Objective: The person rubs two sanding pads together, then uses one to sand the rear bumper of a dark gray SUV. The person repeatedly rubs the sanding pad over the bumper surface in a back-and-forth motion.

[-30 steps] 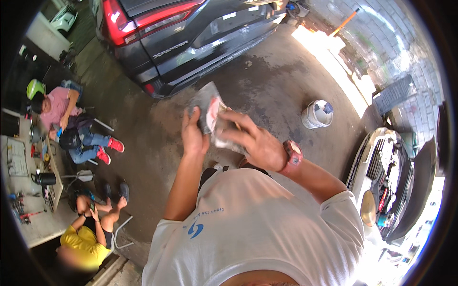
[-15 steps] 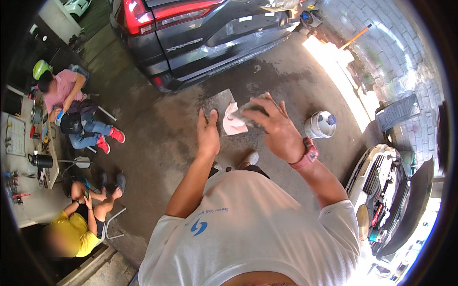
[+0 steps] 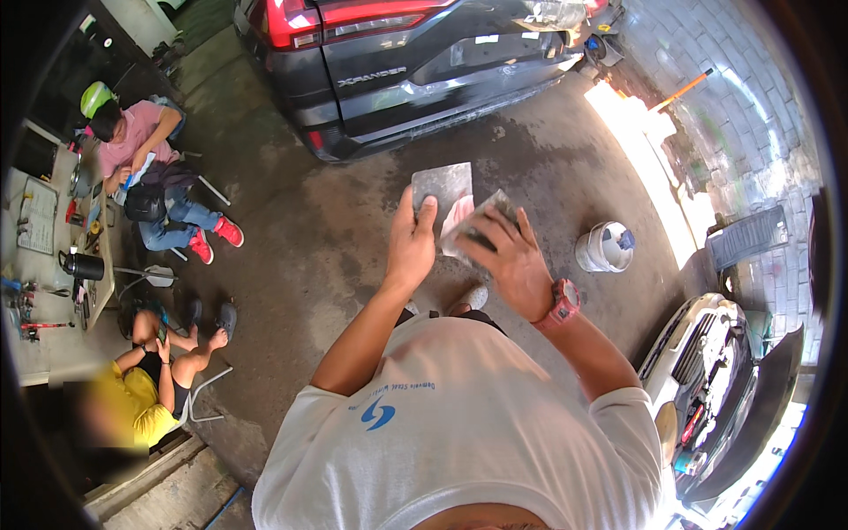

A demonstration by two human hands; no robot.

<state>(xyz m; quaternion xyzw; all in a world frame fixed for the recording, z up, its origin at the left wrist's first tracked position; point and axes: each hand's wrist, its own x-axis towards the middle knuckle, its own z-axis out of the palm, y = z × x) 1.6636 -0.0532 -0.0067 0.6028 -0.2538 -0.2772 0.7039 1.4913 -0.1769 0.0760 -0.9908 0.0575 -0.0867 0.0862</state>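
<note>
My left hand (image 3: pixel 412 246) grips a thin grey rectangular plate (image 3: pixel 442 182) by its near left edge, thumb on top. A smear of pink paste (image 3: pixel 457 215) lies on the plate's right part. My right hand (image 3: pixel 516 269), with a pinkish-red watch on the wrist, is closed on a second flat grey plate, a spreader (image 3: pixel 496 205), blurred by motion. The spreader is tilted and overlaps the paste and the right edge of the first plate. Whether the two plates touch, I cannot tell.
A dark car's rear (image 3: pixel 424 79) stands ahead. A white bucket (image 3: pixel 604 248) with a blue cloth is to the right. A detached car front (image 3: pixel 693 353) lies at lower right. Two people sit at left, one in pink (image 3: pixel 141 132), one in yellow (image 3: pixel 146 397), beside a cluttered bench (image 3: pixel 104 287).
The spreader in my right hand has turned, showing its flat side, and now covers part of the pink paste. The left-hand plate has tilted. The whole scene has shifted somewhat rightward.
</note>
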